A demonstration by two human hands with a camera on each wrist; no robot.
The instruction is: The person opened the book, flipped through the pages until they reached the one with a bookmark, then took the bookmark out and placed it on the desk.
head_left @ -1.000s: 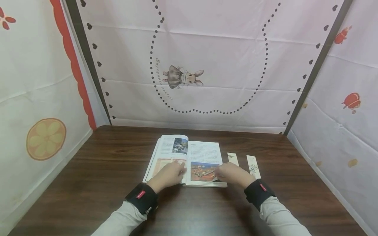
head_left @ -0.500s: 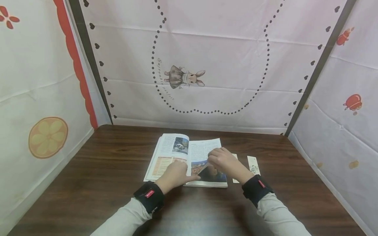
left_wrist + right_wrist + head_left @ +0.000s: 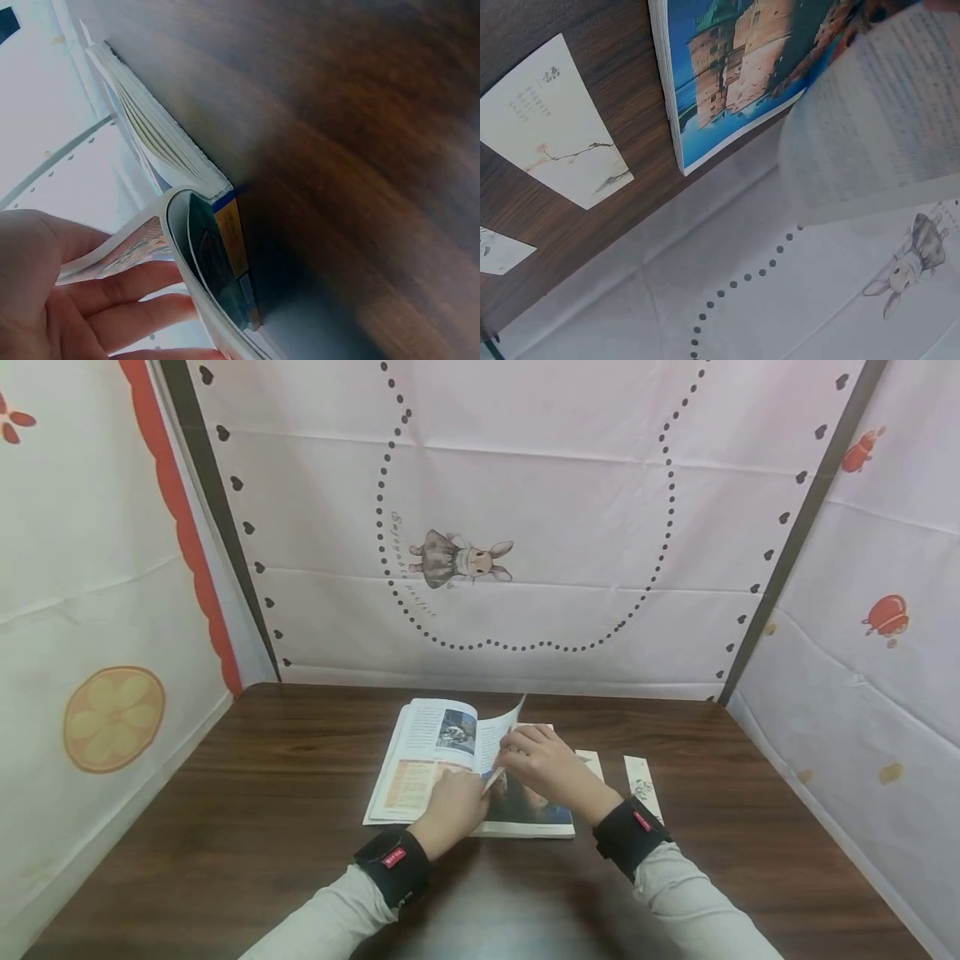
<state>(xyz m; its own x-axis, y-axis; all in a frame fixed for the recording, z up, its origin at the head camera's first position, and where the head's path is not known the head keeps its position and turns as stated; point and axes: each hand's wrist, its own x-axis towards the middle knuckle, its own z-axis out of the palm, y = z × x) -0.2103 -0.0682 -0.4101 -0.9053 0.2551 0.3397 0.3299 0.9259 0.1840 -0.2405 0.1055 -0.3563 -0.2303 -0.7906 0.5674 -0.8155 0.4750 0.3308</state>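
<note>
An open book point(image 3: 438, 735) lies on the table, its left page printed with a small photo and an orange text box. One right-hand page point(image 3: 877, 120) stands lifted and curves toward the left. My right hand point(image 3: 551, 772) pinches this page near its outer edge. My left hand point(image 3: 456, 806) is at the book's lower middle. In the left wrist view the raised page's edge runs between the left thumb point(image 3: 71, 236) and fingers. Under the lifted page a large colour photo point(image 3: 735, 60) of a building is exposed.
Two pale bookmarks lie on the brown wooden table point(image 3: 225, 827) right of the book: the nearer bookmark point(image 3: 591, 762) is partly behind my right hand, the other bookmark point(image 3: 642, 785) farther right. Printed cloth walls point(image 3: 562, 527) enclose the table's back and sides.
My right hand has lifted the page from lying flat and carried it up and left, uncovering the photo beneath. My left hand has shifted right to the page's lower corner.
</note>
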